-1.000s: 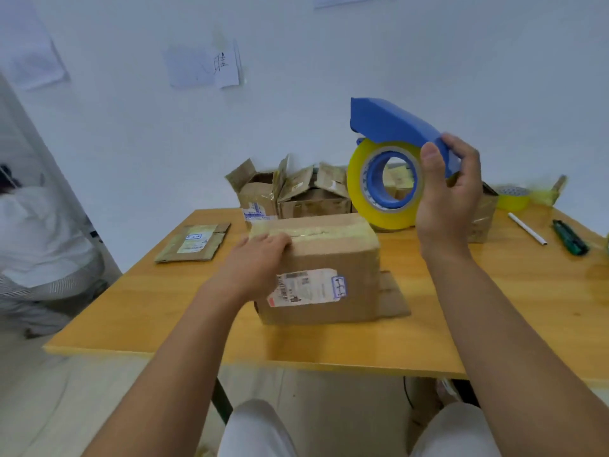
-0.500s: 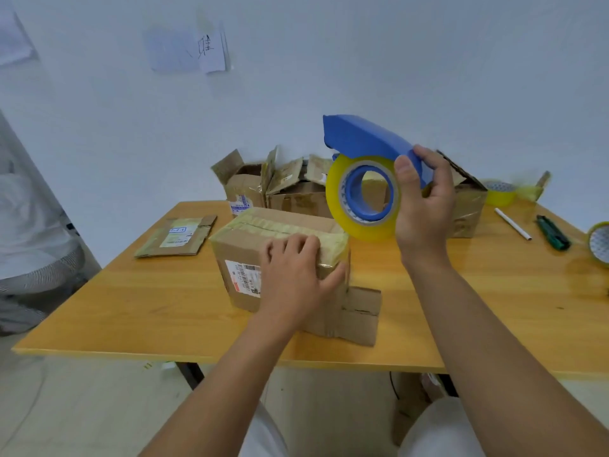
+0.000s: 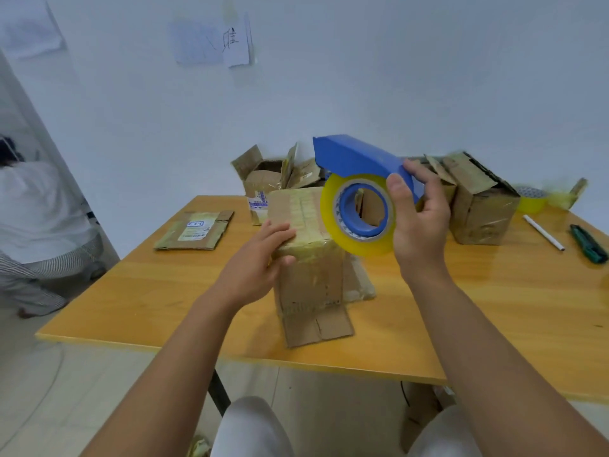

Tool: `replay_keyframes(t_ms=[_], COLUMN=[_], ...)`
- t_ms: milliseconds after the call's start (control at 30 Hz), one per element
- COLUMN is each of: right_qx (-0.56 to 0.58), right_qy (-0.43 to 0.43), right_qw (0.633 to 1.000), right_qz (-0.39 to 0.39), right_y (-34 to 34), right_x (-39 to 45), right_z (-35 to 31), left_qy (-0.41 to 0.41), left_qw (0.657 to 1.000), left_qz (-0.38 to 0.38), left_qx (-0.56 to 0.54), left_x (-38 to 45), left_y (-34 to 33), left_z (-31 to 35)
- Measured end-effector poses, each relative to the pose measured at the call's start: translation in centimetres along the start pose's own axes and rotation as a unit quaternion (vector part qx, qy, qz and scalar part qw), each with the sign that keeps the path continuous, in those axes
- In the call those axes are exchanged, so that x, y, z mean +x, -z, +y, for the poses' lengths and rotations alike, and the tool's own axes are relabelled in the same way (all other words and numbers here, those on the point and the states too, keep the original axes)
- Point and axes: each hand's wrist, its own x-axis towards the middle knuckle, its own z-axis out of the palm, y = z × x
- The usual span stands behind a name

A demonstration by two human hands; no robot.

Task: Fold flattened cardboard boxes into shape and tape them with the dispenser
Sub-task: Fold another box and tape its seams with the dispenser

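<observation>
A folded cardboard box (image 3: 309,275) stands on the wooden table (image 3: 148,291), its top sealed with yellowish tape and a loose flap lying flat toward me. My left hand (image 3: 260,258) grips the box's top left corner, thumb on the near face. My right hand (image 3: 418,225) holds the blue tape dispenser (image 3: 356,159) with its yellow tape roll (image 3: 359,216) in the air just above the box's right side.
A flattened box (image 3: 196,229) lies at the table's left. Open boxes (image 3: 263,179) stand at the back and a taped box (image 3: 481,209) at the right. A pen (image 3: 543,232), a green cutter (image 3: 588,244) and a yellow roll (image 3: 534,199) lie far right. A person (image 3: 36,219) crouches left.
My left hand has turned the box so a narrow end faces me and shifted to its top left corner. The dispenser stayed raised in my right hand.
</observation>
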Motion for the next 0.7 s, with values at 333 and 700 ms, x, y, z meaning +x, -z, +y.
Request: replay_keyframes(t_ms=[333, 700], right_qx=[-0.013, 0.125], right_qy=[-0.014, -0.124], right_qw=[0.997, 0.976], right_qz=[-0.077, -0.131], right_y=[-0.1, 1.3], right_x=[-0.7, -0.4], right_z=[0.1, -0.6], left_qy=[0.012, 0.193], left_qw=[0.998, 0.857], left_qz=[0.027, 0.043], left_qx=[0.064, -0.476], left_x=[1.4, 1.3], left_y=[-0.3, 4.2], left_z=[-0.9, 7.2])
